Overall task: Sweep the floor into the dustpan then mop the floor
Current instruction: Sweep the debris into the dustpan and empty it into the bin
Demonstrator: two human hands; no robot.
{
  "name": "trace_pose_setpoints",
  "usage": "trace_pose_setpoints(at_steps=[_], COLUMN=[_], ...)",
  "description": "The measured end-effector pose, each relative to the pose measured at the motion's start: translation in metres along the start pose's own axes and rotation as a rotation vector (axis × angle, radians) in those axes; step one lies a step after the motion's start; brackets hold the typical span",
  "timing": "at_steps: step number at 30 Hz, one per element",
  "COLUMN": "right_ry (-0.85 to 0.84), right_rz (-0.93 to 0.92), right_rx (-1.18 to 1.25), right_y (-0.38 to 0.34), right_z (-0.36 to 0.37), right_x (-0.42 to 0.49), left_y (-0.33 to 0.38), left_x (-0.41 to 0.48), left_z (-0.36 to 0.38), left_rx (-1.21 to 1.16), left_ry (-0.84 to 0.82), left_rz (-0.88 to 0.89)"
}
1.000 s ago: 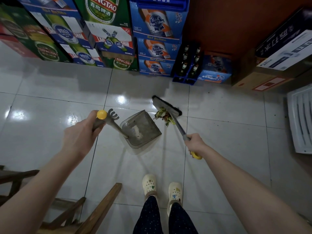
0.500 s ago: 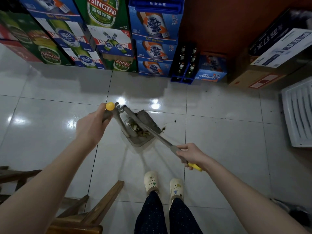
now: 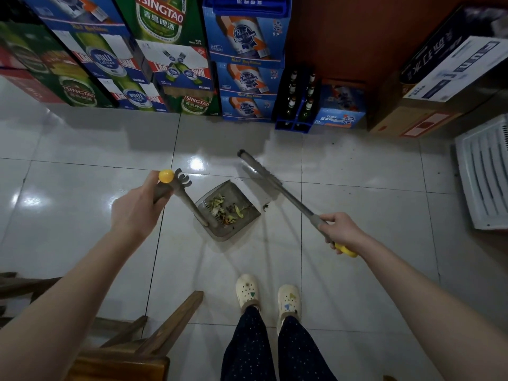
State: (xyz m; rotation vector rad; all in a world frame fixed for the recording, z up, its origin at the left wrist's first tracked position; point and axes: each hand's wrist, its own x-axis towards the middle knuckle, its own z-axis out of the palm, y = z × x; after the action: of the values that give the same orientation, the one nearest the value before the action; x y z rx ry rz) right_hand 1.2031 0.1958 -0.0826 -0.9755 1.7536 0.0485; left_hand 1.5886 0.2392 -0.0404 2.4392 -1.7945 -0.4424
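Head view: left hand (image 3: pixel 134 210) holds the dustpan (image 3: pixel 242 194) by its handle, scraps (image 3: pixel 225 209) inside; right hand (image 3: pixel 342 232) grips the broom (image 3: pixel 277 186).

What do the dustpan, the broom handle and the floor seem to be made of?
The dustpan looks like smoky grey plastic, dull, with thin moulded walls. The broom handle seems a metal tube, grey with faint sheen, though plastic is possible. The floor is glazed tile, glossy: it mirrors lights and shows grout lines.
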Motion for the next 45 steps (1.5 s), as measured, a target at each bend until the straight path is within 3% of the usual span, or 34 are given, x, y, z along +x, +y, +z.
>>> trace_pose_setpoints(at_steps=[12,23,34,45], right_ry=[0.028,-0.234,-0.124,-0.014], right_rz=[0.118,0.066,-0.015,-0.052], right_rx=[0.088,0.015,-0.082,-0.048], right_y=[0.009,-0.002,-0.003,-0.060], right_z=[0.021,0.090,0.052,0.040], right_x=[0.033,-0.036,-0.032,0.023], left_y=[-0.015,-0.010,-0.016,-0.043], left_x=[-0.006,-0.002,-0.007,-0.002], left_z=[0.007,0.009,0.007,0.000], left_rx=[-0.017,0.039,-0.007,-0.053], left_ry=[-0.006,0.001,0.040,0.070], left_rz=[0.015,0.016,-0.072,-0.134])
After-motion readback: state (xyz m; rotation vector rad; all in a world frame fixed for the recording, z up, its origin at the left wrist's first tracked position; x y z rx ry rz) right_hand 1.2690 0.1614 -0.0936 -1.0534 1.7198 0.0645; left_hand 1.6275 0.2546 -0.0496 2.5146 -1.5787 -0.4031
